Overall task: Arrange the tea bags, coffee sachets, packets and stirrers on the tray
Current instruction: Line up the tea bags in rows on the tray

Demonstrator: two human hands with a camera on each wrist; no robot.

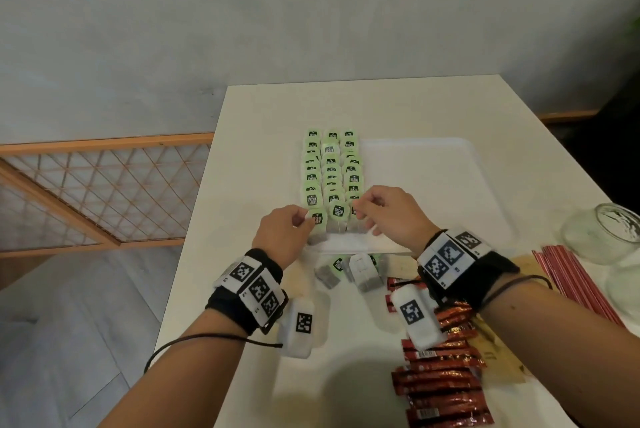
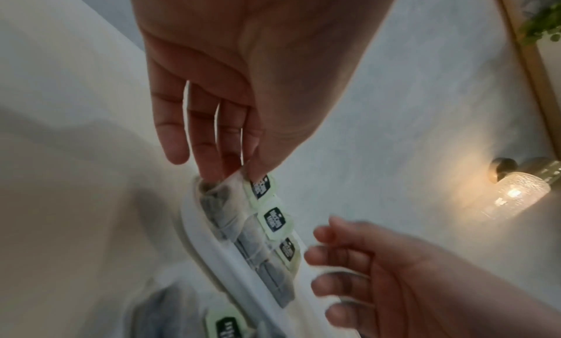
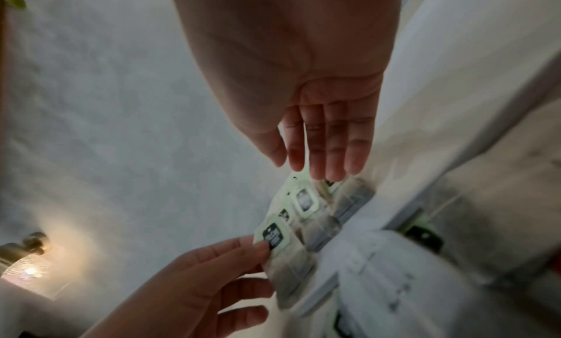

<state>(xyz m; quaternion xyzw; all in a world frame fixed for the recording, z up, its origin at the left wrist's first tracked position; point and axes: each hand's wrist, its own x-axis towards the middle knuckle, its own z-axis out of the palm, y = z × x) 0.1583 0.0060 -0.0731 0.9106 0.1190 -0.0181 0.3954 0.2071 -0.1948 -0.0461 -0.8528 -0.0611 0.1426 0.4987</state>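
Nearest, at the right: heap of red foil coffee sachets (image 1: pixel 443 389) overlapping on the white table (image 1: pixel 263 136), with flat brown paper packets (image 1: pixel 498 355) just beside and a fan of thin red stirrers (image 1: pixel 575 282) further right; all off the tray, probably awaiting their turn. Just short of the tray's near edge: a few loose white tea bags with green tags (image 1: pixel 360 268), within easy reach for feeding the rows. Next, at the near edge of the white rectangular plastic tray (image 1: pixel 433 157): left hand (image 1: pixel 282 237) pinching the left-column tea bag (image 1: pixel 317 219) between thumb and fingertips by its upper end, apparently to seat it in line with its neighbours. Right hand (image 1: pixel 391 213) at the near end of the right column, fingertips against a tag there; pinching or only touching, cannot tell. Beyond the hands: three columns of green-tagged tea bags (image 1: pixel 330 168) running near to far along the tray's left side, overlapped like shingles so each tag shows. Rest of the tray bare, presumably reserved for the sachets, packets and stirrers. At the far right: clear glass jar (image 1: pixel 602 233) on its side.
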